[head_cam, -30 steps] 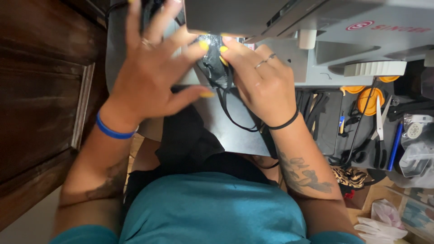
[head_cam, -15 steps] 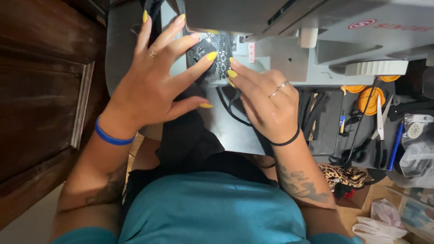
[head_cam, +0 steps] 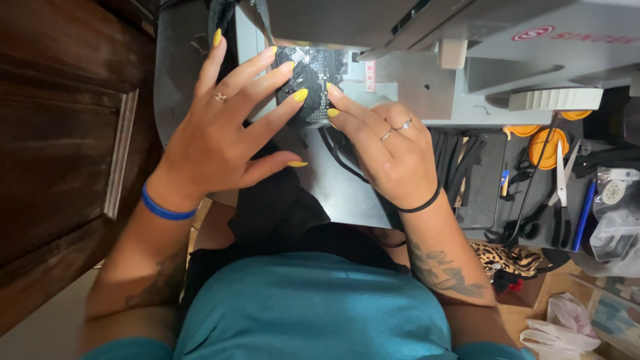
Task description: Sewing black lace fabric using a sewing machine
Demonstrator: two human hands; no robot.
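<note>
On the grey sewing machine bed (head_cam: 413, 87) I see black lace fabric (head_cam: 313, 73) lying under the machine arm. My left hand (head_cam: 220, 140) presses it with fingers spread; my right hand (head_cam: 393, 150) holds its edge down, fingers together.

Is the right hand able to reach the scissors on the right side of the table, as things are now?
Probably yes. The right hand rests flat on the black fabric and holds nothing, and no object stands between it and the scissors.
</note>
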